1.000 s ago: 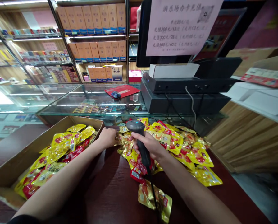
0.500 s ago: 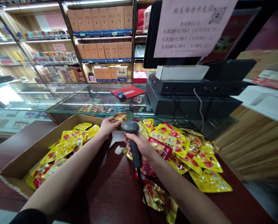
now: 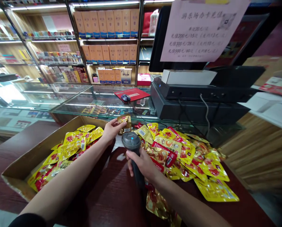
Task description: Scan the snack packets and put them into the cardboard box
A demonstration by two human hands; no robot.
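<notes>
Surface: one dark red table (image 3: 107, 195). At its near edge, beside the right forearm, loose gold packaging (image 3: 156, 205) lies; partly covered, so cannot tell whether one piece or two. Right hand (image 3: 141, 162): fingers curled around the grip of one black scanner (image 3: 131, 142), blue light showing on its head. To the left, one open carton (image 3: 25, 171); at least six yellow or red pouches (image 3: 68, 151) inside, overlapping, exact count not possible. To the right, one heap of pouches (image 3: 190, 154), mostly yellow, some red and gold; more than ten, the lower ones hidden. Left hand (image 3: 112, 129): thumb and fingers pinch one small gold pouch (image 3: 125, 121), held up just beyond the scanner head, between carton and heap; printed barcode facing the wearer. Behind the table, one glass counter (image 3: 72, 102) bearing one mouse (image 3: 125, 98) on one red mat (image 3: 138, 93), and, to the right, one monitor (image 3: 159, 41) with one printed sheet (image 3: 199, 37) over its back; one white box (image 3: 188, 77) below it. Far wall: lit shelves (image 3: 107, 39) with two rows of about eight orange boxes each (image 3: 110, 23), four more beneath.
</notes>
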